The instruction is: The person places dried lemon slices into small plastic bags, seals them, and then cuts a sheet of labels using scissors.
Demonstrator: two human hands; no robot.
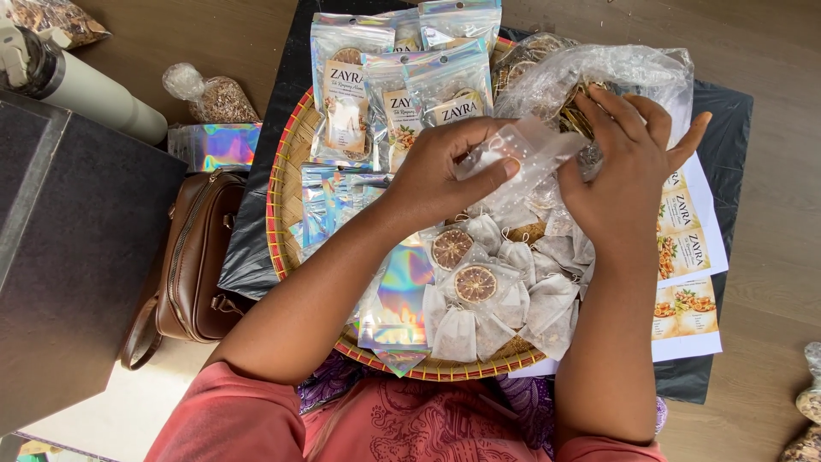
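Observation:
My left hand (pixel 445 171) pinches a small white mesh sachet (pixel 526 150) above a round woven tray (pixel 280 171). Touching the same sachet, my right hand (pixel 620 175) has its fingers spread against a clear plastic bag (pixel 616 68) of dried slices. Below both hands lies a pile of filled white sachets (pixel 505 304), two of them showing dried citrus slices (pixel 475 284). Holographic pouches (pixel 402 295) lie flat under my left forearm, and several labelled pouches (pixel 402 94) stand at the tray's far side.
The tray rests on a black sheet (pixel 727 120). Printed label sheets (pixel 688 257) lie at the right. A brown leather bag (pixel 201 257), a dark box (pixel 68 257), a beige cylinder (pixel 94 94) and a small bag of grain (pixel 218 98) are at the left.

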